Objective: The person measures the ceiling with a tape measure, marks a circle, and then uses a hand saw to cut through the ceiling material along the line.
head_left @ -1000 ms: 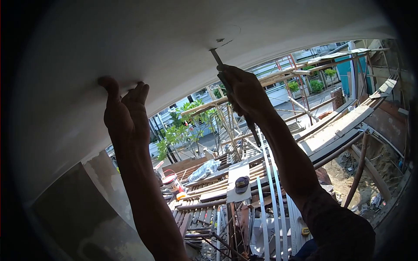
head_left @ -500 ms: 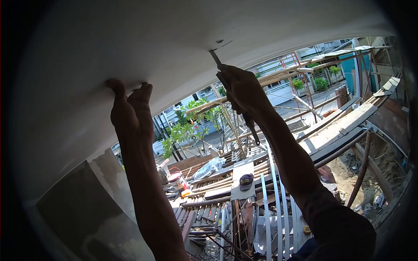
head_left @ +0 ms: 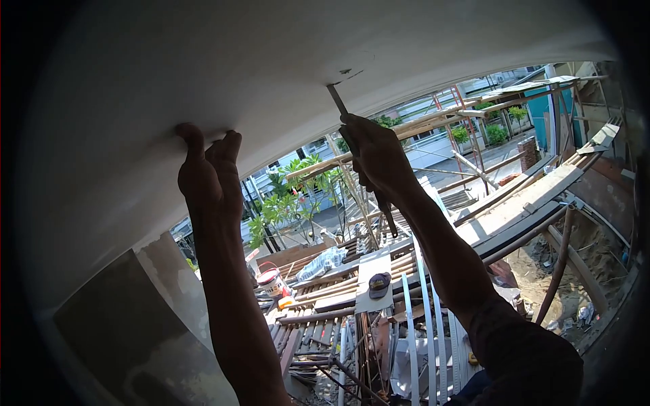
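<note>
Overhead is a pale, smooth ceiling panel (head_left: 284,54) with a short dark slit (head_left: 349,74) and a small dark hole beside it. My right hand (head_left: 376,152) is wrapped round a narrow, saw-like blade (head_left: 337,99). Its upper end meets the panel at the near end of the slit, and its other end, with a small hole in it, sticks out below my fist. Teeth cannot be made out. To the left, my left hand (head_left: 210,169) presses its fingertips up against the panel, thumb apart, holding nothing.
Below lies a platform of bamboo poles (head_left: 338,287) with a cap (head_left: 380,285), a white paint bucket (head_left: 271,282) and a plastic-wrapped bundle (head_left: 322,264). Long metal strips (head_left: 411,338) lean near my right arm. Pole scaffolding (head_left: 467,111) and a curved ledge (head_left: 535,189) stand beyond.
My right hand has drawn slightly down from the panel, and more of the blade shows above the fist. My left hand stays against the panel. The view has shifted a little.
</note>
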`<state>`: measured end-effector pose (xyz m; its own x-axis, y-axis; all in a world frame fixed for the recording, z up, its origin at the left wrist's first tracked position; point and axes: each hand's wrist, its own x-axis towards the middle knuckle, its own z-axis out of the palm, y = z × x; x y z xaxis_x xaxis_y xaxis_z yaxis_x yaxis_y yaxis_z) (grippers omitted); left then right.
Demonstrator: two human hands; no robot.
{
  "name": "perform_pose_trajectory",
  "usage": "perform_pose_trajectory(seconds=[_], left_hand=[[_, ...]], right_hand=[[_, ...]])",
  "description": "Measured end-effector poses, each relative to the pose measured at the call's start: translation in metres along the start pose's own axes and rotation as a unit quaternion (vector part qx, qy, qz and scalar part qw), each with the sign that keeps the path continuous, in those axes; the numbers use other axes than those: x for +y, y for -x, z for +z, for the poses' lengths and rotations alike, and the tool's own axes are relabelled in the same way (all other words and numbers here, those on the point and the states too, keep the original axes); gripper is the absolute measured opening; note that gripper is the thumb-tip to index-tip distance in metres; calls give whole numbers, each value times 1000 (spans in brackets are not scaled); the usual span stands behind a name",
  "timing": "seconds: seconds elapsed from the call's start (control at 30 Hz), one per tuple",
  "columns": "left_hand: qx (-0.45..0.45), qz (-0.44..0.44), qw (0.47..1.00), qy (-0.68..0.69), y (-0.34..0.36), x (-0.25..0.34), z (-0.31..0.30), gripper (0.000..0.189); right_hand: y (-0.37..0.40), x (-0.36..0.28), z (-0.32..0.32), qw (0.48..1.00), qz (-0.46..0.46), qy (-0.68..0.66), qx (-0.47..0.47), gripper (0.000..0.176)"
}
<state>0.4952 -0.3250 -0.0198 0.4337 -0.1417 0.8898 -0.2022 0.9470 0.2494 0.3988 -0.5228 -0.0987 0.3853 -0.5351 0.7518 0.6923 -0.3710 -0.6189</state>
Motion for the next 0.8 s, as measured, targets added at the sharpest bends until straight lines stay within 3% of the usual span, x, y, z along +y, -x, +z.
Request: perform_pose_trajectory(seconds=[0.1,0.2,0.3,0.43,0.67,0.7,0.8], left_hand=[[1,4,1000,-8,1,-1,-1,30],[0,7,1000,-5,-2,-1,2,30],[22,3,1000,-10,2,-1,3,32],[2,15,1000,-13,1,-2,4,35],[5,2,1000,-31,1,-2,-3,41],[-14,16,998,-57,0,-3,-4,48],[-31,35,996,-78,-6,-1,-3,56]], right_hand=[[-15,-1,8,1000,8,-23,-13,34],[-20,9,5,999,-39,-23,-18,34],[10,-7,-5,999,34,10,-24,33],[-18,1,13,999,-26,-32,-18,34],[-17,-3,-1,998,32,-25,-49,32],[-37,26,8,996,-88,24,-25,32],[-9,10,5,998,-40,-44,-15,33]])
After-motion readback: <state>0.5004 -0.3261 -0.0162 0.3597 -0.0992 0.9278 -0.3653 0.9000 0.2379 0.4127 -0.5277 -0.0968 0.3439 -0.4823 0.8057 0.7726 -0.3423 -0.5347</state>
